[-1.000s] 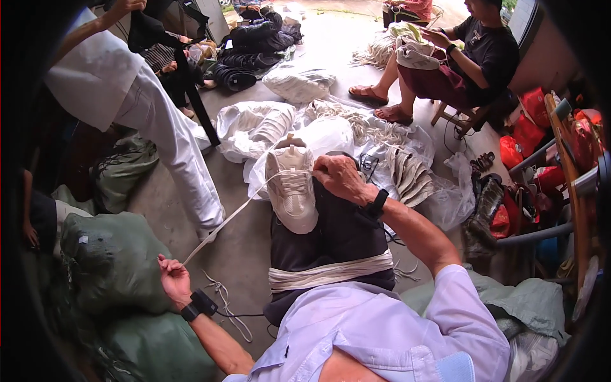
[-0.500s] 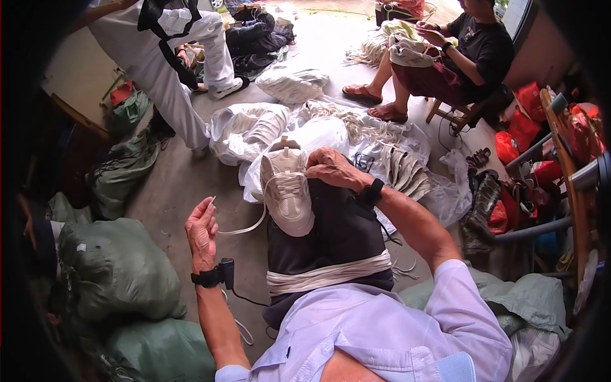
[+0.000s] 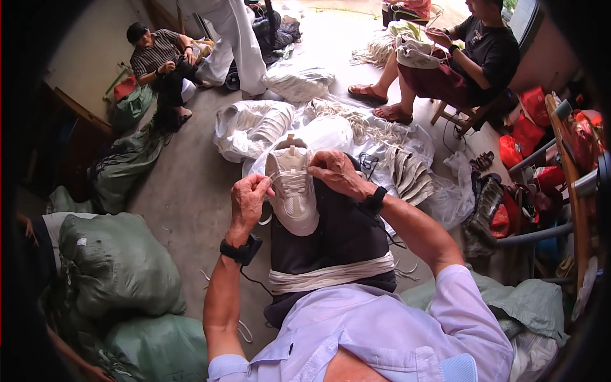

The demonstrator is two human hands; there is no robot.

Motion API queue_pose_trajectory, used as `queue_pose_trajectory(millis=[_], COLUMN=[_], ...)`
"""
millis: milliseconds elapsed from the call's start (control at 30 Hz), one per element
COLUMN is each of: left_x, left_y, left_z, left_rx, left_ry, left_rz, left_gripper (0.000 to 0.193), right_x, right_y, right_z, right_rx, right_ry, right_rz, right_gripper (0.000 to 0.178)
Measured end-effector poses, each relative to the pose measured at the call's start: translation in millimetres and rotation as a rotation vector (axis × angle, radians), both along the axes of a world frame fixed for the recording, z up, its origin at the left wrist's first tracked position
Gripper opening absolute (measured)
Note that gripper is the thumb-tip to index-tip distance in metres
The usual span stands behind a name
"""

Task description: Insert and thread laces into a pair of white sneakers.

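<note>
In the centre of the frame, a pale sneaker rests on the wearer's dark trousers, toe pointing toward the lower edge and heel opening toward the top. Set this way, its eyelets face upward between the hands, which probably keeps both rows in easy reach, while the thighs seem to serve as a bench.

Left of the shoe, the left hand has its thumb and forefinger pinched together, apparently on the lace, right beside the left eyelet row; a small loop hangs below those fingers. At the shoe's right edge, the right hand has its fingers curled in against the upper, perhaps to steady it; I cannot tell whether they grip lace or shoe.

In the lower middle, a bundle of pale cords lies across the thighs, presumably kept there to be close by. Above the shoe, clear plastic wrapping lies under and around more pale footwear, likely to keep it off the floor. At the left edge, plump green sacks lie piled together; at the upper right, a seated co-worker has pale shoe work on the lap, perhaps for the same support
</note>
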State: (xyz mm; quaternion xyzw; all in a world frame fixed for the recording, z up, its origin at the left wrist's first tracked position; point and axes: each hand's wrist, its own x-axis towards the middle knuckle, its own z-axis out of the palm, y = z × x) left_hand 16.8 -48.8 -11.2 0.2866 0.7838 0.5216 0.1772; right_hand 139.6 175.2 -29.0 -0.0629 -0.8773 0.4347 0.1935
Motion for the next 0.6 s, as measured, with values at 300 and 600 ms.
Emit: queue_pose_trajectory(millis=[300, 600], left_x=[3, 4], left_y=[15, 21], left_z=[13, 6], left_rx=[-0.047, -0.117], left_ry=[0.2, 0.712], left_rz=[-0.021, -0.02], left_gripper=[0.017, 0.016], right_x=[2, 0], right_y=[-2, -2], right_z=[1, -2], right_rx=[-0.003, 0.043], right_ry=[0.005, 0.03], right_rz=[-0.029, -0.041], right_gripper=[0.021, 0.018])
